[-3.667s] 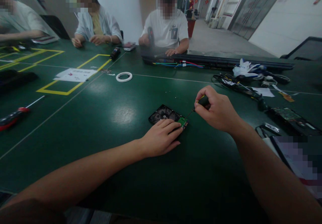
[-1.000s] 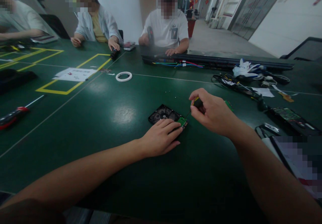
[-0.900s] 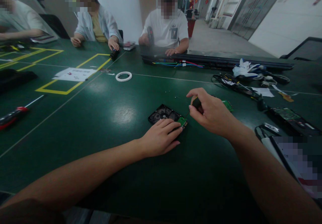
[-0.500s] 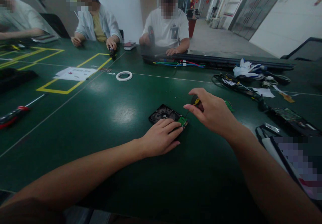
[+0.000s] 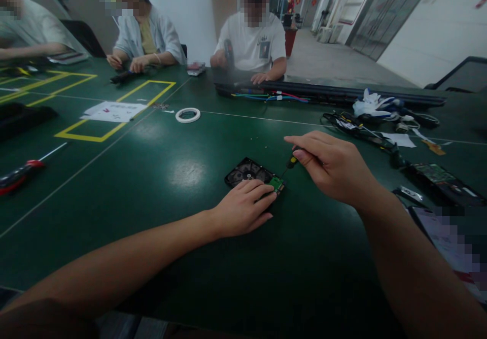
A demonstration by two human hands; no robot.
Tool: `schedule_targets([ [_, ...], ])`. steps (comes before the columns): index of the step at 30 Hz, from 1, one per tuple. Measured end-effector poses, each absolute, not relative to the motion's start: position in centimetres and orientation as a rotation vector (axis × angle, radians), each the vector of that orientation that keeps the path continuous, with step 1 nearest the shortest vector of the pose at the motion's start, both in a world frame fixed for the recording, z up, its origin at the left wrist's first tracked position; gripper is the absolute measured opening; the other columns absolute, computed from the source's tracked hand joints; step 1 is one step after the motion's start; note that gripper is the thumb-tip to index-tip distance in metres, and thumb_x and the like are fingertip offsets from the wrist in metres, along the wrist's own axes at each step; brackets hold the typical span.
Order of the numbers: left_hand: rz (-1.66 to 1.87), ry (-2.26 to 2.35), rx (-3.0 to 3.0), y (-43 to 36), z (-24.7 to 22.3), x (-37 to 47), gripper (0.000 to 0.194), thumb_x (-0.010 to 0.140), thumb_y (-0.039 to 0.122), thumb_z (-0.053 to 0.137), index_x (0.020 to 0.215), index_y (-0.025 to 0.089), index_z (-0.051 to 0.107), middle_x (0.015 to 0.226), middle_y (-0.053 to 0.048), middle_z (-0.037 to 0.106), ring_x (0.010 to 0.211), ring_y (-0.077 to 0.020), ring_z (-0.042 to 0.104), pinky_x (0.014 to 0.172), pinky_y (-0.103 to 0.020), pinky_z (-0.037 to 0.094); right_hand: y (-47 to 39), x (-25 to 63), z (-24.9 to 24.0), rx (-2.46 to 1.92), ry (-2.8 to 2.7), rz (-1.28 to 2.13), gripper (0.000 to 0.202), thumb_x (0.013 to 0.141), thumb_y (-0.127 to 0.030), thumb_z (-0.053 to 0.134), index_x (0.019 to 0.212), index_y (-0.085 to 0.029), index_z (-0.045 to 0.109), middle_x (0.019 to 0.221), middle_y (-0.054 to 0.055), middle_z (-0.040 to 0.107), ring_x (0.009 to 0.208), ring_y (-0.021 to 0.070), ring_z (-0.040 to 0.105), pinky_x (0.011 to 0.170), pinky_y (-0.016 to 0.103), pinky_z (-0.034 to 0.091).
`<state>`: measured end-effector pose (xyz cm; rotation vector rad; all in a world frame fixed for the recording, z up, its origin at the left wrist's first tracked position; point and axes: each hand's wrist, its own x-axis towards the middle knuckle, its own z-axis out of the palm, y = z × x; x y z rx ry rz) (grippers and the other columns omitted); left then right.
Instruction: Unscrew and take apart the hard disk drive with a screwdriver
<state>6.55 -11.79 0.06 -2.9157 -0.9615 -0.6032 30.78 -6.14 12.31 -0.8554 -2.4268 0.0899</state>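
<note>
Two bare hands work at the middle of the frame over a dark green worktop (image 5: 152, 187). A flat black hard drive with a small green circuit board at its near corner (image 5: 251, 173) lies just below centre; the left hand (image 5: 243, 209) lies palm down with its fingers spread flat on the drive's near edge, pressing rather than gripping. The right hand (image 5: 337, 169) is closed round a small precision screwdriver with a black and yellow handle (image 5: 292, 161), its thin shaft slanting down towards the green board. The drive looks rigid, dense and fairly heavy for its size, so it should sit steady under a flat palm, best held by its metal edges; the exposed board looks delicate and is better left untouched by fingers. The slim driver would twirl easily between fingertips, though its tip could skid off a tiny screw head. The worktop is smooth and glossy, marked with yellow tape outlines (image 5: 114, 108) at upper left, beside a white tape ring (image 5: 187, 115). A red-handled screwdriver (image 5: 23, 171) lies at the left edge, a tangle of cables and parts (image 5: 365, 121) at upper right. Other people sit along the far side, with a bright corridor behind them.
</note>
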Motion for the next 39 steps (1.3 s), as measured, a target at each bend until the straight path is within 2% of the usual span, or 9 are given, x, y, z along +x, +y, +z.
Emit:
schedule_targets([
  [7,-0.584,-0.965,-2.913,-11.8,0.1,6.7,0.047,0.105,0.041,0.053,0.143,0.014,0.056,0.144,-0.016,0.058,0.129,-0.0339,0.054,0.107,-0.05,0.048,-6.2,30.3,11.9,-0.916,-2.413,0.014,0.042,0.103,-0.036,0.057,0.141,-0.019,0.066,0.108,0.013,0.072,0.094,0.0261,0.067,0.085,0.041,0.054],
  [13,-0.582,-0.97,-2.919,-11.8,0.1,6.7,0.048,0.104,0.041,0.055,0.144,0.014,0.055,0.144,-0.016,0.058,0.129,-0.0342,0.054,0.106,-0.051,0.049,-6.1,30.2,11.3,-0.92,-2.415,0.161,0.051,0.102,-0.025,0.053,0.153,-0.017,0.051,0.121,0.013,0.072,0.095,0.0251,0.07,0.088,0.042,0.055],
  [26,-0.619,-0.963,-2.927,-11.8,0.2,6.7,0.047,0.103,0.04,0.057,0.142,0.015,0.057,0.142,-0.017,0.059,0.128,-0.0335,0.055,0.105,-0.05,0.049,-6.1,30.5,11.4,-0.932,-2.402,0.14,0.042,0.102,-0.026,0.052,0.144,-0.019,0.057,0.115,0.012,0.076,0.095,0.0274,0.073,0.087,0.044,0.056],
  [39,-0.604,-0.961,-2.915,-11.8,-0.1,6.8,0.046,0.104,0.04,0.056,0.142,0.014,0.057,0.142,-0.017,0.059,0.129,-0.0337,0.055,0.105,-0.05,0.049,-5.7,30.8,10.9,-0.948,-2.403,0.139,0.046,0.103,-0.026,0.052,0.148,-0.018,0.054,0.114,0.012,0.076,0.095,0.027,0.073,0.089,0.045,0.057],
])
